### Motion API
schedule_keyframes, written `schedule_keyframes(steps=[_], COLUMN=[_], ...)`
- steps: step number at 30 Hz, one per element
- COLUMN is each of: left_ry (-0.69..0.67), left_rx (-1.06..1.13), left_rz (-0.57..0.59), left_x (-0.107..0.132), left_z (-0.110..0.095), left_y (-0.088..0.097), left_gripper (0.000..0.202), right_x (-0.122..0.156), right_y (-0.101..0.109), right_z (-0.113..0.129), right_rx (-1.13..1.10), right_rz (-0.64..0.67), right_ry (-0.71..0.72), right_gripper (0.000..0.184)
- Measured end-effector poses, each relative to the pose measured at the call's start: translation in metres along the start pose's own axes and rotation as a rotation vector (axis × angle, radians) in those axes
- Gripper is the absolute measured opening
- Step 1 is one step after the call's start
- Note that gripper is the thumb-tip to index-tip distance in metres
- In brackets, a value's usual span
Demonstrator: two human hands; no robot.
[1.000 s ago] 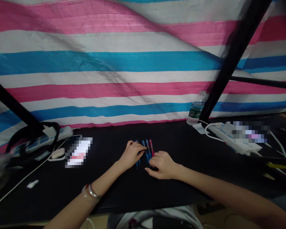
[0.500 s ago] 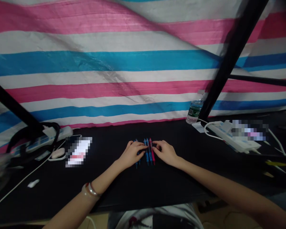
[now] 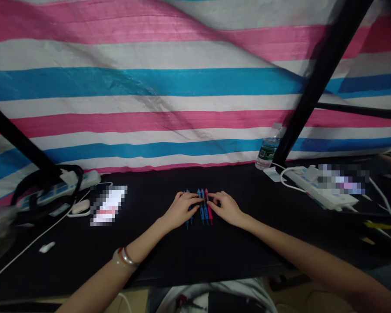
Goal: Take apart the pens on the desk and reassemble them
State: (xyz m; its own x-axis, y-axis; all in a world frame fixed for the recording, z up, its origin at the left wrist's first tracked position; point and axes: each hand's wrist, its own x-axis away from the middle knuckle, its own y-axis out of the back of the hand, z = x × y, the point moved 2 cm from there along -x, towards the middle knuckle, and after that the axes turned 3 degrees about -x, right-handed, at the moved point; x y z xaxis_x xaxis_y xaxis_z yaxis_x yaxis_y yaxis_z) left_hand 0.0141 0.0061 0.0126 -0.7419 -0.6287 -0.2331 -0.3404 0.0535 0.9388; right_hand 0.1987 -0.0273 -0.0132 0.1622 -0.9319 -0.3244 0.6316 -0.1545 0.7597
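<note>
Several blue pens (image 3: 202,208) and a pink-red pen (image 3: 209,208) lie side by side on the black-covered table (image 3: 234,256), with more blue pens (image 3: 187,222) partly under my left hand (image 3: 182,211). My right hand (image 3: 226,208) rests just right of the pink-red pen, its fingertips reaching the pens' upper part. The fingertips of both hands almost meet above the pens. Neither hand clearly grips a pen. A bangle (image 3: 126,257) circles my left wrist.
A white power strip (image 3: 319,189) with cables and a water bottle (image 3: 267,150) stand at the back right. At the left are another power strip (image 3: 61,190), a black cable loop (image 3: 45,187), and a pixelated flat object (image 3: 107,205). A striped tarp (image 3: 150,87) and black poles (image 3: 322,82) rise behind.
My right hand has moved up and rightward off the pens' lower ends, and the pink-red pen now shows along its length. The pens lie straighter and closer together.
</note>
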Motion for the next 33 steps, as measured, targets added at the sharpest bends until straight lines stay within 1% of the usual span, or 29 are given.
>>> schedule_keyframes(steps=[11,16,21,27,33], left_ry=[-0.016,-0.005,-0.002,-0.011,-0.013], left_rx=[0.0,0.008,-0.004,-0.001,0.001], left_rz=[-0.012,-0.001,0.005,0.003,0.007], left_x=[-0.0006,-0.0011,-0.0015,-0.0018,-0.0018], left_z=[0.0005,0.0002,0.0008,0.0023,0.0012], left_y=[0.0002,0.0006,0.0002,-0.0013,-0.0009], left_gripper=[0.029,0.03,0.03,0.029,0.029], right_x=[-0.0002,0.0,-0.001,-0.0022,-0.004], right_y=[0.0007,0.0013,-0.0006,-0.003,-0.0034], right_z=[0.0005,0.0013,-0.0004,-0.003,-0.0046], right_rx=[0.019,0.058,0.084,0.062,0.067], right_rz=[0.011,0.02,0.033,0.058,0.046], right_ry=[0.0,0.006,-0.011,-0.049,-0.066], right_gripper=[0.033,0.036,0.041,0.041,0.041])
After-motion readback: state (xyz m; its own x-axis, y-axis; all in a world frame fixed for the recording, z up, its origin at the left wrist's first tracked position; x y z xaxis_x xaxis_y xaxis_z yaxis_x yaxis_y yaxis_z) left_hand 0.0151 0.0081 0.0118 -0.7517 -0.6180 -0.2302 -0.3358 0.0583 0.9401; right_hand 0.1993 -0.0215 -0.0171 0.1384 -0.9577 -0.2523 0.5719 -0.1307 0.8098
